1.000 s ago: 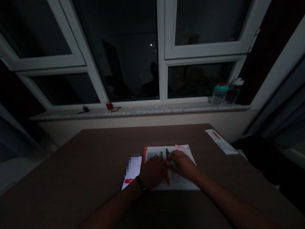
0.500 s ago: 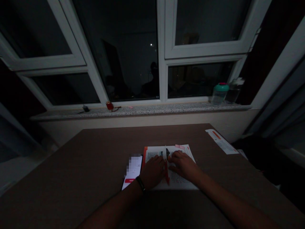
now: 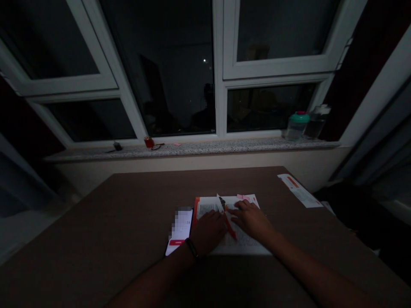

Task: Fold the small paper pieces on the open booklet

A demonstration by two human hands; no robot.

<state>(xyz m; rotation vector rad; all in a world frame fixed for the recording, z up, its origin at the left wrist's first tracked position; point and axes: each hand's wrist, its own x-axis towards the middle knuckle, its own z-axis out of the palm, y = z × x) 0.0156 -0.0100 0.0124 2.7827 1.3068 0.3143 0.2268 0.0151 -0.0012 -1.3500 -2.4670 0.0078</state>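
A printed sheet or booklet (image 3: 250, 246) with an orange left edge lies on the brown table (image 3: 144, 192). Over its middle, a folded paper strip (image 3: 230, 229), red below and white at its upper end, slants between my hands. My left hand (image 3: 210, 231) rests on the left part of the sheet, its fingers bent at the strip; what they grip is hidden. To the right, my right hand (image 3: 252, 218) lies over the sheet with fingers apart, the fingertips near the strip's upper part. A small pink slip (image 3: 243, 197) sits at the sheet's top edge.
A lit phone (image 3: 181, 226) lies just left of the sheet. Another printed paper (image 3: 300, 191) is at the table's right edge. On the windowsill (image 3: 205, 147) stand a teal-lidded bottle (image 3: 298, 126), a clear bottle (image 3: 317, 123) and a small red item (image 3: 148, 142).
The red strip has tilted, its lower end swinging right and its white upper end left. My right hand has shifted slightly right, its fingers more spread.
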